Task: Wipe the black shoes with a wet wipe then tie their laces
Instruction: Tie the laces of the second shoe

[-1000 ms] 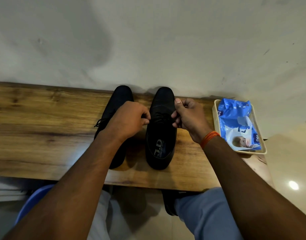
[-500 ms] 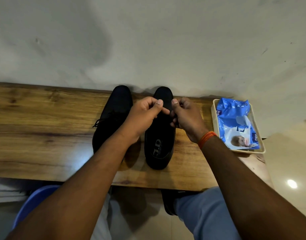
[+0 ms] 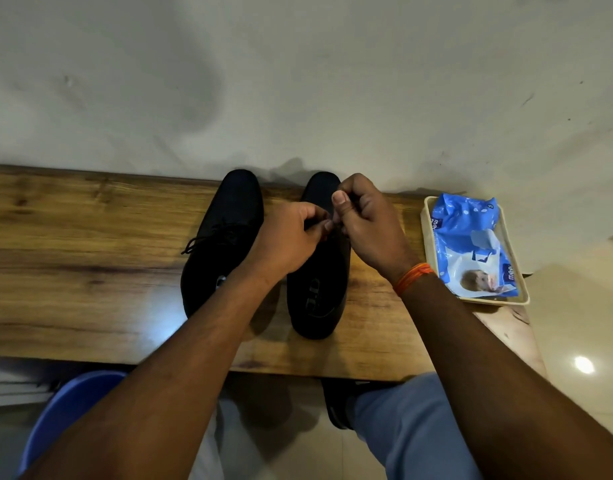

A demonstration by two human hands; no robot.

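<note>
Two black shoes stand side by side on a wooden bench (image 3: pixel 73 271), toes toward the wall. The left shoe (image 3: pixel 225 237) shows a lace bow trailing off its left side. Over the middle of the right shoe (image 3: pixel 315 299), my left hand (image 3: pixel 287 240) and my right hand (image 3: pixel 364 223) meet, fingers curled, each pinching the thin black lace between them. The lace itself is mostly hidden by my fingers. An orange band circles my right wrist.
A cream tray (image 3: pixel 428 237) at the bench's right end holds a blue wet wipe pack (image 3: pixel 471 244). A pale wall rises right behind the bench. Below its front edge are my knees, a blue chair seat (image 3: pixel 66 410) and a tiled floor.
Both hands have come together from either side of the right shoe and now work close over its laces; the right hand has lifted slightly higher.
</note>
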